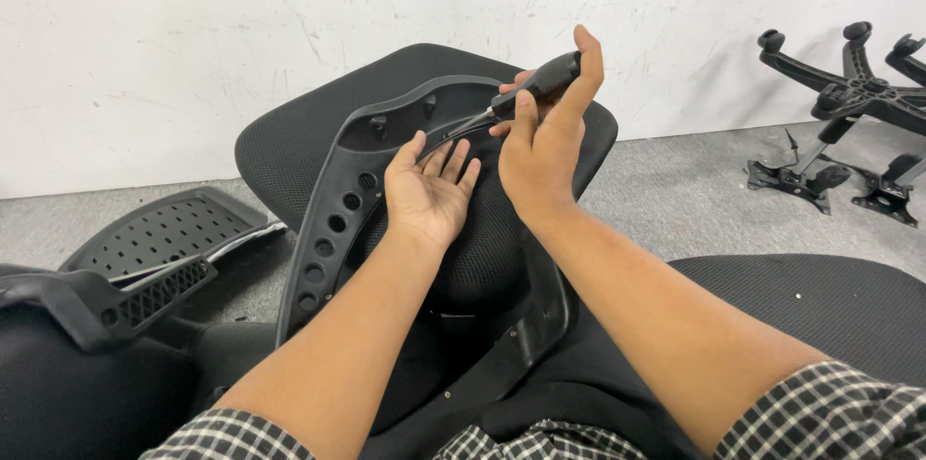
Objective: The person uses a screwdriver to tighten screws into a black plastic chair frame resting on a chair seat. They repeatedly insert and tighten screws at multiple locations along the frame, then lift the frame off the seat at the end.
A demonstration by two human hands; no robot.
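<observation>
Screwdriver (532, 89) pinched in right hand (542, 147): black handle caught between thumb raised at the far side and fingers curled in from the near side, index fingertip pressing on the handle near the collar. Thin metal shaft slanting down and to the left from those fingers, tip reaching the inner rim of the black plastic chair-back frame (333, 219), just beyond the fingertips of the left hand. Exact contact of the tip with the frame too small to tell.

Left hand (429, 192) lying palm up, fingers spread loosely and pointing away, gripping nothing, resting on the dark mesh inside the frame's curve. Fingertips just beside the screwdriver shaft, thumb pointing toward the frame's upper bar. Right hand's heel just beside the left hand's little finger, nearly touching.

Frame curving around both hands: perforated arm with round holes to the left of the left thumb, upper bar just beyond the fingertips, lower arm passing under the right forearm. Black fabric seat cushion (289, 142) beneath and beyond the frame, its rounded edge past the right thumb. Open grey floor (675, 200) to the right of the right hand, up to the white wall (193, 36). Black five-arm chair base (854, 94) and metal mechanism plates well apart at far right. Perforated black plastic panel (164, 229) well to the left of the left hand, with a slotted armrest-like part (106, 301) nearer. Second dark cushion (830, 301) under the right forearm's near side.
</observation>
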